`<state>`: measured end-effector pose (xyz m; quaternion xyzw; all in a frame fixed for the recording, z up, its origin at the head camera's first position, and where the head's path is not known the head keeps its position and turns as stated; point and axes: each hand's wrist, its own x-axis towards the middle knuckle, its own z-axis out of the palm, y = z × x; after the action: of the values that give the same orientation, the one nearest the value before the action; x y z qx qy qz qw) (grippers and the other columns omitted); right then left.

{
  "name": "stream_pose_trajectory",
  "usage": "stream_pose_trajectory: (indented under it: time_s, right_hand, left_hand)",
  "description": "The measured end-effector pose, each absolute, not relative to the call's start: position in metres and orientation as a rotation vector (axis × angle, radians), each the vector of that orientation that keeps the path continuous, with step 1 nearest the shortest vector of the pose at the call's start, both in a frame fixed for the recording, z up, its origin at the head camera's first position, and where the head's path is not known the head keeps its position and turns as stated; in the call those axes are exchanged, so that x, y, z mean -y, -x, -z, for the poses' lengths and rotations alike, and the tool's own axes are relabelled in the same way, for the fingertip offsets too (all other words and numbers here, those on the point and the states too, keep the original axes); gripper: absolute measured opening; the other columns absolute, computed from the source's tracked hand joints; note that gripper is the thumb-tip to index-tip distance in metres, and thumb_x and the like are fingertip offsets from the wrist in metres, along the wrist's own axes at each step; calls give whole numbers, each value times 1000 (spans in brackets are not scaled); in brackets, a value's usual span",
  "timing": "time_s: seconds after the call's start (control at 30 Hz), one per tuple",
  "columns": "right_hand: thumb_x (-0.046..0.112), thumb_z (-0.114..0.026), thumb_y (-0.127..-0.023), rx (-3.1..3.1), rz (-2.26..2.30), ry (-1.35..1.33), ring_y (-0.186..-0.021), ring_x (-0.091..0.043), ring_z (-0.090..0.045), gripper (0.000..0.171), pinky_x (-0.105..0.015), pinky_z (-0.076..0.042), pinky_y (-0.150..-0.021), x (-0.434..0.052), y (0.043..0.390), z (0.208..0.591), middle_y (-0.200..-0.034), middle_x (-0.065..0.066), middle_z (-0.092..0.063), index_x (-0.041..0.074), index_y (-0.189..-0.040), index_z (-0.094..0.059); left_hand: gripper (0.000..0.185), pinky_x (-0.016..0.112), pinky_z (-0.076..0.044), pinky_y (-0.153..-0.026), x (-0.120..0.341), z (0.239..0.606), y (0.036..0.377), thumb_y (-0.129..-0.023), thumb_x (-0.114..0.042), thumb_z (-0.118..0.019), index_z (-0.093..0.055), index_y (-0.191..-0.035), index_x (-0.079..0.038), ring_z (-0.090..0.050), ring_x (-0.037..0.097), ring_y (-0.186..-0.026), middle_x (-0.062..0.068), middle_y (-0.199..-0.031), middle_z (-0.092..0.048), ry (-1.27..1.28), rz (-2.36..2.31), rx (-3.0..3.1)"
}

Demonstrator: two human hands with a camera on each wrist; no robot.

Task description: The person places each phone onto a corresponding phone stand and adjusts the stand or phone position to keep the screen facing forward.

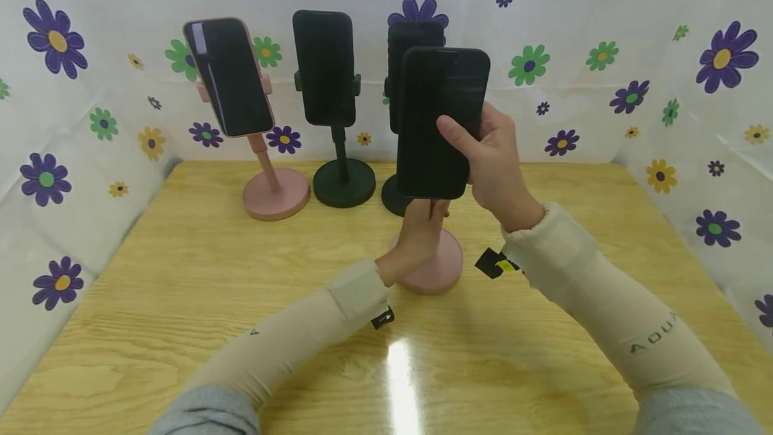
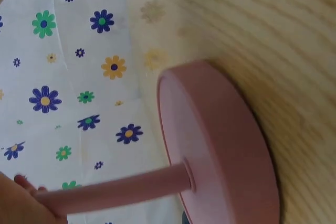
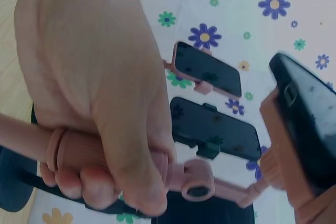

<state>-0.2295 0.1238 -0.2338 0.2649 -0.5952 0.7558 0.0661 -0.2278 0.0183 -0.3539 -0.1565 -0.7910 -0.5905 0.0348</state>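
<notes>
left hand [image 1: 417, 233]: fingers wrap smooth pink stand pole [image 2: 115, 190] | right hand [image 1: 492, 160]: fingers grip glossy black phone [image 1: 437, 123]

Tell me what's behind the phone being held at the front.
Directly behind the held phone stands another black phone on a black stand, only its top and part of the base showing. The clamp and pole are covered. The right hand grips the held phone's edge.
</notes>
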Motion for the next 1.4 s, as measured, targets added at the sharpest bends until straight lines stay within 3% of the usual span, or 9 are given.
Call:
stream_pose_trajectory:
  time_s: [0.2,0.4,0.5,0.63,0.7,0.83,1.03,1.23,1.4]
  right_hand:
    - [6,-55,-93,1728,-2468,-898,-86,-16,-71,17,-34,-57,-70,-134,242,233,-98,-1,-70,11,-108,-61]
    - [7,-52,-95,1717,-2485,-917,-76,-13,-70,14,-26,-56,-62,-136,243,229,-91,0,-69,12,-103,-62]
    - [5,-48,-96,1592,-2539,-843,-78,-13,-68,15,-24,-55,-66,-135,240,221,-91,-1,-67,10,-102,-60]
    - [6,-51,-95,1318,-2703,-720,-89,-18,-62,10,-29,-51,-80,-138,239,207,-96,-7,-63,4,-103,-55]
    - [7,-52,-95,1246,-2747,-680,-90,-19,-61,10,-31,-50,-80,-140,240,203,-96,-9,-62,3,-104,-54]
    - [7,-50,-96,1279,-2689,-722,-89,-18,-62,9,-30,-51,-79,-144,240,201,-95,-7,-63,5,-103,-55]
    - [0,-47,-96,1334,-2485,-882,-92,-17,-63,14,-29,-52,-83,-146,237,199,-99,-5,-64,7,-103,-57]
    - [0,-57,-90,1310,-2443,-946,-89,-19,-64,14,-29,-54,-83,-149,241,197,-97,-8,-63,4,-103,-57]
    - [12,-70,-83,1499,-2390,-993,-95,-18,-65,26,-30,-53,-86,-151,246,205,-102,-5,-65,8,-106,-59]
  left_hand:
    - [14,23,-39,-71,-12,354,239,-101,-12,-39,-40,-89,-5,-48,29,-78,9,-78,-45,733,1793,2372]
    - [24,21,-38,-71,-8,357,243,-102,-13,-39,-37,-79,-6,-40,15,-70,3,-71,-38,849,1868,2348]
    - [29,22,-37,-73,-5,356,241,-102,-30,-38,-38,-88,-5,-38,16,-73,2,-76,-38,882,2011,2316]
    - [59,22,-37,-75,-3,356,240,-89,-58,-35,-36,-103,0,-37,15,-77,3,-83,-39,949,2202,2202]
    - [68,21,-38,-74,-4,356,239,-81,-64,-37,-38,-102,0,-38,12,-76,2,-81,-41,936,2262,2147]
    - [66,20,-39,-71,-10,355,235,-78,-68,-37,-39,-93,-4,-40,9,-73,-1,-80,-41,841,2229,2157]
    - [55,27,-41,-70,-12,354,233,-91,-58,-30,-40,-90,-4,-40,11,-72,3,-81,-42,863,2074,2238]
    - [58,23,-38,-71,-5,359,248,-84,-62,-31,-37,-90,-4,-38,13,-75,3,-81,-40,1016,2084,2239]
    - [29,22,-38,-70,-1,360,257,-98,-32,-36,-35,-97,-3,-41,14,-76,5,-82,-40,1072,2007,2316]
